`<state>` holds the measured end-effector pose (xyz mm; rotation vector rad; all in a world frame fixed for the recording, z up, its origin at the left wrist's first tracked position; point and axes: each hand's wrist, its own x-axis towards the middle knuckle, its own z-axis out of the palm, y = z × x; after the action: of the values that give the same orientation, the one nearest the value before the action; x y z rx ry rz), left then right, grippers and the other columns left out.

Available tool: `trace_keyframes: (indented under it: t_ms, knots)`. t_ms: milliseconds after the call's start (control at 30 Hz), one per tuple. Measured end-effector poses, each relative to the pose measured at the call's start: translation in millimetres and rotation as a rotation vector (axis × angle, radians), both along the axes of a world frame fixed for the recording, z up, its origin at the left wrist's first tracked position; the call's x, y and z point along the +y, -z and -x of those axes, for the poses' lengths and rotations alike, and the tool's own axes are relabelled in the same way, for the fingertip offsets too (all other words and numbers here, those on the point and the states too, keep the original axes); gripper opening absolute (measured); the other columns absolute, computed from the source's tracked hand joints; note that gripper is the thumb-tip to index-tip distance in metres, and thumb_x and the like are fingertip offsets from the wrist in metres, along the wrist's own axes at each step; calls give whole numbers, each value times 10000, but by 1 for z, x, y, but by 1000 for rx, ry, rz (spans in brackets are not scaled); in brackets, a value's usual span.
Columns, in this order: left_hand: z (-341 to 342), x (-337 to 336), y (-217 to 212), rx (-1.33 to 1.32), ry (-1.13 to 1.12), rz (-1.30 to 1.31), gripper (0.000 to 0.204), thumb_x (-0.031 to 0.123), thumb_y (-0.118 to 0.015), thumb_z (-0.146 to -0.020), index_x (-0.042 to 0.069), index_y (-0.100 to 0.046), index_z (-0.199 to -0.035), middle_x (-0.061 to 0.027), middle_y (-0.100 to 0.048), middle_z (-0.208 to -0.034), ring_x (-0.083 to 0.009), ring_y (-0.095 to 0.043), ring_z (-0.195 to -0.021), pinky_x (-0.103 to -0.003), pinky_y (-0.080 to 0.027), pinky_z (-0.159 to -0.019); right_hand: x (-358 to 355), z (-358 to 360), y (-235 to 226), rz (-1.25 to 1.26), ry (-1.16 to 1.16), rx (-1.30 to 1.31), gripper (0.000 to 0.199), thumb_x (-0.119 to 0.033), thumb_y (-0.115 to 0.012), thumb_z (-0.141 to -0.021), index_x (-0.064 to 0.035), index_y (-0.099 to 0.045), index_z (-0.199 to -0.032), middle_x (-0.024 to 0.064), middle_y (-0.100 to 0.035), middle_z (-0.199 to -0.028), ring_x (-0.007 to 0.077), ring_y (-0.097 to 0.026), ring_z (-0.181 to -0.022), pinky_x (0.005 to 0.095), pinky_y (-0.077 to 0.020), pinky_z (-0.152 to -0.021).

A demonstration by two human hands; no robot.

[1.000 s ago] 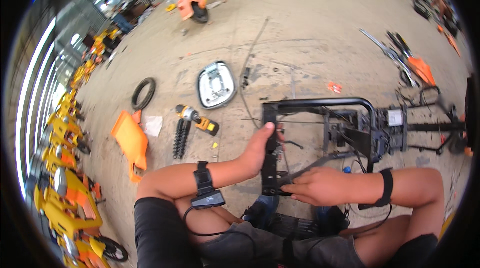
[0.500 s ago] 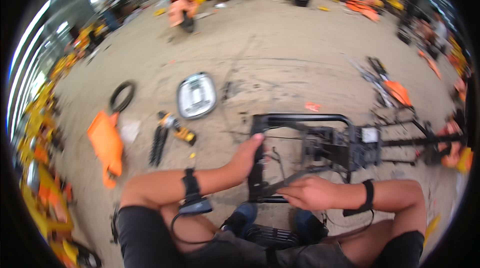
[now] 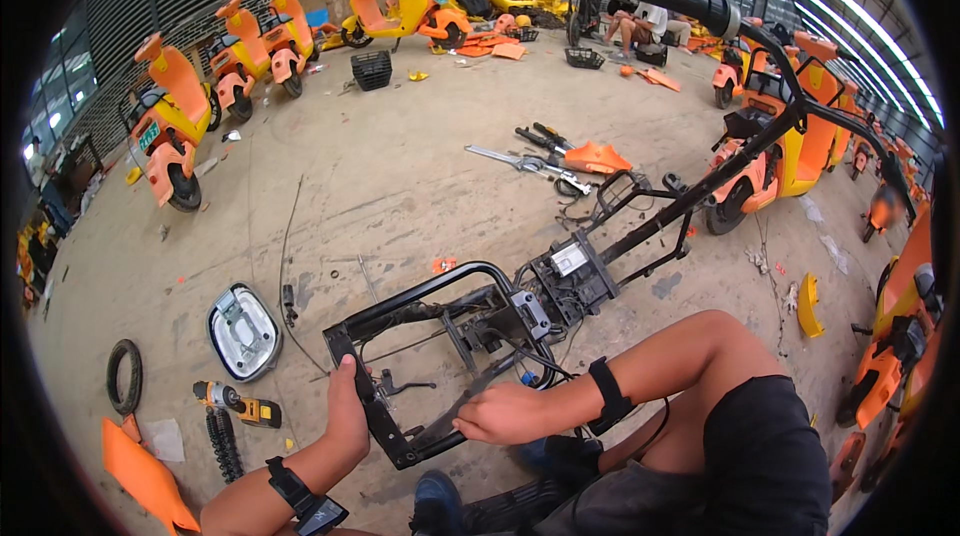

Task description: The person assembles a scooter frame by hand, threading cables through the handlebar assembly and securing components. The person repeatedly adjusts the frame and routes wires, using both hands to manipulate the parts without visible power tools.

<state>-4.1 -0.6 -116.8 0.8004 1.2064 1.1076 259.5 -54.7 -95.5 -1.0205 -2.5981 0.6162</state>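
Note:
A bare black scooter frame [image 3: 430, 281] lies before me, its end bar toward my left and its steering stem and handlebar [image 3: 685, 4] reaching far right. My left hand [image 3: 347, 406] grips the end bar, thumb on top and the other fingers mostly hidden. Curled fingers of my right hand [image 3: 500, 413] close round the frame's near rail; their undersides cannot be seen. Between the rails hangs a loose brake lever [image 3: 408, 385]. A dark box with a white label [image 3: 570, 258] is fixed mid-frame, with cables close to it.
On the floor at left lie a white-and-black shell [image 3: 244, 333], a yellow cordless drill [image 3: 240, 403], a spring shock absorber [image 3: 222, 444], a tyre [image 3: 124, 376] and an orange panel [image 3: 145, 476]. Tools [image 3: 530, 164] lie beyond the frame. Scooters [image 3: 180, 136] and a seated person [image 3: 645, 26] are farther off.
My view has swung to the right, bringing the handlebar and more scooters into sight. The frame now appears slanted up to the right; both hands remain at its end.

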Motion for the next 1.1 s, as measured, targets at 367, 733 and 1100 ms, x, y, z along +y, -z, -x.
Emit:
trace_keyframes:
  t_ms: [367,733,1100]
  knots:
    - [-8,2,-14,-55,-28,34,366,451,-549,-988,122,-587,-1145,-20,-600,-977,-157,-586,-901,-315,-480,-734,14,-4,0,36,-94,20,366,-265,-544,-993,12,-609,-763,203,-628,-659,431,-617,-624,506,-515,-583]
    - [-27,34,-58,-54,19,-6,444,399,-597,-991,38,-528,-1240,-81,-598,-1059,-171,-610,-900,-316,-540,-722,48,-17,-26,37,-85,194,375,-254,-557,-981,9,-619,-720,214,-594,-586,423,-604,-563,492,-514,-549]
    - [-35,41,-69,23,53,-24,388,451,-560,-994,73,-581,-1080,-87,-645,-1054,-190,-642,-884,-353,-559,-729,58,-35,-37,113,-139,206,361,-261,-557,-995,-2,-571,-745,185,-620,-664,406,-627,-626,485,-515,-551]
